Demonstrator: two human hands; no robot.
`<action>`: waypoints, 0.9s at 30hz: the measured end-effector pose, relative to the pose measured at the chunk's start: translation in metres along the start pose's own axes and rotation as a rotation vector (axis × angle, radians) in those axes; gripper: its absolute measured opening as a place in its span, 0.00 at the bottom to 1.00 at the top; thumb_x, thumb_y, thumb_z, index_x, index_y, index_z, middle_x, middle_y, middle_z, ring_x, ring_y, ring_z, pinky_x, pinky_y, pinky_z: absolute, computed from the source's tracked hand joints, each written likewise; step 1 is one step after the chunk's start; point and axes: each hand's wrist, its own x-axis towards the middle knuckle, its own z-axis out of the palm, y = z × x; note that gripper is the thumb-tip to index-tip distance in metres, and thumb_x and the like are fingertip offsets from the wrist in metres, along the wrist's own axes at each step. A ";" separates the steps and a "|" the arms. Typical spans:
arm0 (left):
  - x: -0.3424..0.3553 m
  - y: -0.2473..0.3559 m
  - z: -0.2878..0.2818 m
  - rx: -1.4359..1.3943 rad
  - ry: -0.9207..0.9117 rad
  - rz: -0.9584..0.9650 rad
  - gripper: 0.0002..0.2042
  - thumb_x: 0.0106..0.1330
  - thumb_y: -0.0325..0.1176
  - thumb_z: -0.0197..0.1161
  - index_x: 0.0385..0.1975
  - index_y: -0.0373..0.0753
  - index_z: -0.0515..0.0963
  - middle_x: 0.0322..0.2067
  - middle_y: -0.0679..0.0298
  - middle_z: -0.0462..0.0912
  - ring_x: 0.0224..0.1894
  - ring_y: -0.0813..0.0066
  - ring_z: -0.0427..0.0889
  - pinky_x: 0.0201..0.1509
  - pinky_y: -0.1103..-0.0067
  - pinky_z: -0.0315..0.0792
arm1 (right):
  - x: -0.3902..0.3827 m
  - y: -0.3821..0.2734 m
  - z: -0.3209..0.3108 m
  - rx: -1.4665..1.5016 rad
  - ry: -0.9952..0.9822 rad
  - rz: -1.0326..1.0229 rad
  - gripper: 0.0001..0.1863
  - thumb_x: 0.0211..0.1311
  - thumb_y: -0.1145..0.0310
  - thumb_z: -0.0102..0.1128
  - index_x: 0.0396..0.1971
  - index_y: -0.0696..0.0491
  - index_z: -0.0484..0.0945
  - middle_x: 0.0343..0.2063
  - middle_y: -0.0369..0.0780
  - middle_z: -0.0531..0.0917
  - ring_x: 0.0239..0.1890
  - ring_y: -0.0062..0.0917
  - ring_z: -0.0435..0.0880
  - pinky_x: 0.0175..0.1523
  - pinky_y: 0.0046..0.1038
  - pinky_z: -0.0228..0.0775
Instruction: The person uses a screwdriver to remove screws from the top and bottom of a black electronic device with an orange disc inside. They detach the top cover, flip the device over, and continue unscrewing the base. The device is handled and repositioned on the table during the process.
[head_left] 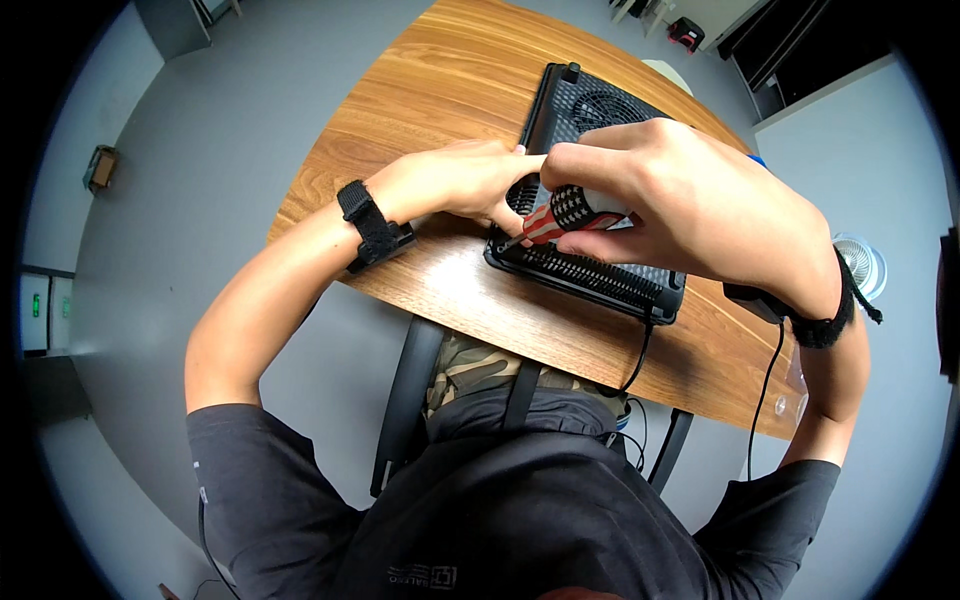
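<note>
A black laptop cooling pad (560,128) with a mesh face and a round fan grille (606,110) lies at a slant on the wooden table. My right hand (665,195) is closed around the handle of a screwdriver (545,224), patterned with red and white stripes and white stars on black. Its shaft slants down to the pad's near-left corner, where the tip meets a small round spot. At the pad's left edge rests my left hand (470,182), its thumb and index finger spread, the thumb close beside the shaft. Its other fingers are partly hidden.
The wooden table (440,70) curves around the pad. A black cable (640,365) drops from the pad's near edge over the table's front. Black straps with small devices circle both wrists. A small white fan (858,268) stands beyond the table at right. A black chair armrest (405,410) is beside me.
</note>
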 end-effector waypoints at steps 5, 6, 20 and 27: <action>-0.002 -0.008 0.005 -0.022 0.057 0.085 0.32 0.55 0.49 0.78 0.58 0.44 0.75 0.40 0.49 0.86 0.45 0.49 0.86 0.49 0.60 0.79 | 0.006 -0.004 0.001 0.007 -0.009 0.022 0.16 0.61 0.68 0.74 0.44 0.57 0.79 0.32 0.45 0.83 0.32 0.42 0.86 0.37 0.36 0.80; -0.003 -0.006 0.004 -0.018 0.054 0.085 0.31 0.55 0.50 0.78 0.56 0.42 0.76 0.40 0.49 0.86 0.45 0.49 0.86 0.49 0.61 0.79 | 0.008 -0.006 0.001 0.014 -0.012 0.028 0.16 0.61 0.68 0.74 0.44 0.56 0.79 0.32 0.45 0.84 0.32 0.42 0.86 0.37 0.36 0.80; -0.015 0.020 -0.012 -0.083 0.031 -0.043 0.20 0.55 0.35 0.78 0.47 0.39 0.84 0.47 0.52 0.88 0.51 0.58 0.84 0.54 0.66 0.77 | 0.019 -0.004 0.009 -0.027 -0.081 0.072 0.16 0.64 0.64 0.72 0.44 0.58 0.79 0.31 0.46 0.85 0.32 0.43 0.87 0.36 0.37 0.80; -0.015 0.028 -0.015 -0.011 0.014 -0.057 0.23 0.55 0.39 0.78 0.47 0.36 0.81 0.42 0.51 0.87 0.48 0.53 0.85 0.50 0.64 0.79 | 0.019 -0.002 0.009 -0.199 -0.045 0.078 0.19 0.68 0.59 0.66 0.38 0.59 0.70 0.24 0.49 0.83 0.30 0.47 0.85 0.34 0.40 0.76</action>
